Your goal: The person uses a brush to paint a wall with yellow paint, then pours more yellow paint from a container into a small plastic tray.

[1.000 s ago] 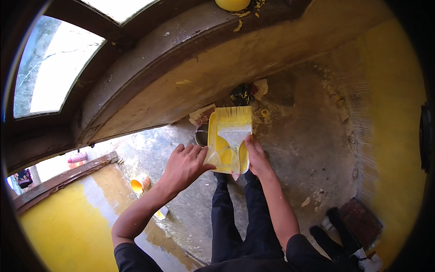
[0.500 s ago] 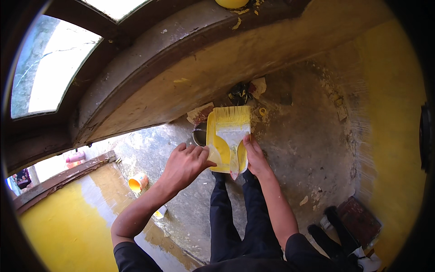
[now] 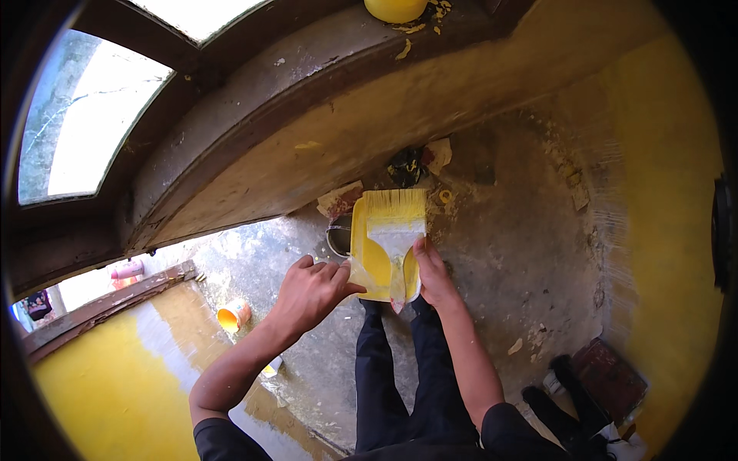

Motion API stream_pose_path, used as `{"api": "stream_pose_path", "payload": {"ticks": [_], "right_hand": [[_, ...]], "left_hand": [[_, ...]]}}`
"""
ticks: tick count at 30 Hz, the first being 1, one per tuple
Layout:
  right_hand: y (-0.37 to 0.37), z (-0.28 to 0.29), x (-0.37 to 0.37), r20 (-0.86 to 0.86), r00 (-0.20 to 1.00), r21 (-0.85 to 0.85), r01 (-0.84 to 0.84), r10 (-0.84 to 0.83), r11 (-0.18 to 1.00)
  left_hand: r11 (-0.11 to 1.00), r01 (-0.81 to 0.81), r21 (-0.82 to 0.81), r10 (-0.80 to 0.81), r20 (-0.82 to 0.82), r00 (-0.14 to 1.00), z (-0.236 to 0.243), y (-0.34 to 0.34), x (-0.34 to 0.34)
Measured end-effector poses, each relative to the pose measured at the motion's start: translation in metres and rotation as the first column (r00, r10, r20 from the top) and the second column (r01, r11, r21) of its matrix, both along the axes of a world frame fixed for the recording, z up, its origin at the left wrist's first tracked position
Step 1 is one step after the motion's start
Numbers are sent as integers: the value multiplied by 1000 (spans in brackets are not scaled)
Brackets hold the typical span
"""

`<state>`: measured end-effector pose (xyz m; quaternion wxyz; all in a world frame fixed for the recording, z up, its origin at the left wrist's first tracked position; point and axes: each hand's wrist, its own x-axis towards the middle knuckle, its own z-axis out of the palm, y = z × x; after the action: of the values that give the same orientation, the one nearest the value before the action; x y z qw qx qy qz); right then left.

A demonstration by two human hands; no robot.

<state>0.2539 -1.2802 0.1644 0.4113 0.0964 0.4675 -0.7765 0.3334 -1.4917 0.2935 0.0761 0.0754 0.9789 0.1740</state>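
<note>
A shallow paint tray [image 3: 358,230], yellow with paint, is held out above my feet. Across it lies a wide paintbrush [image 3: 396,234], its yellow-coated bristles pointing away and its worn pale handle towards me. My right hand [image 3: 435,275] grips the tray's right side, thumb up by the brush's base; its other fingers are hidden underneath. At the tray's left edge my left hand [image 3: 315,290] is closed, pinching a pale, translucent flat piece [image 3: 358,274] whose kind I cannot make out. That piece overlaps the tray's near left part.
On the floor stand a dark bucket [image 3: 338,236] behind the tray and an orange paint pot [image 3: 234,315] to the left. A yellow container [image 3: 395,9] sits on the brown window ledge. Yellow walls [image 3: 661,230] flank the floor; a dark red box [image 3: 611,376] lies lower right.
The tray, brush and both hands sit slightly lower in the picture, nearer to me. My left hand has shifted a little, still holding the translucent piece.
</note>
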Motion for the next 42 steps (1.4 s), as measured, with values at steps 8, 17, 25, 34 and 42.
{"api": "stream_pose_path", "payload": {"ticks": [8, 17, 25, 34, 42], "right_hand": [[2, -2, 2, -12, 1000, -11, -12, 12, 1000], [3, -11, 8, 8, 1000, 32, -15, 14, 999], [1, -10, 3, 5, 1000, 0, -6, 6, 1000], [10, -22, 0, 45, 999, 36, 25, -26, 999], [19, -55, -2, 44, 995, 56, 92, -95, 994]], "left_hand": [[977, -193, 90, 181, 126, 975, -4, 2, -1], [868, -480, 126, 386, 437, 813, 1, 0, -24], [912, -388, 133, 297, 437, 849, 3, -6, -23], [852, -433, 295, 336, 328, 883, -25, -3, -6], [662, -560, 498, 496, 269, 825, -91, -4, 16]]}}
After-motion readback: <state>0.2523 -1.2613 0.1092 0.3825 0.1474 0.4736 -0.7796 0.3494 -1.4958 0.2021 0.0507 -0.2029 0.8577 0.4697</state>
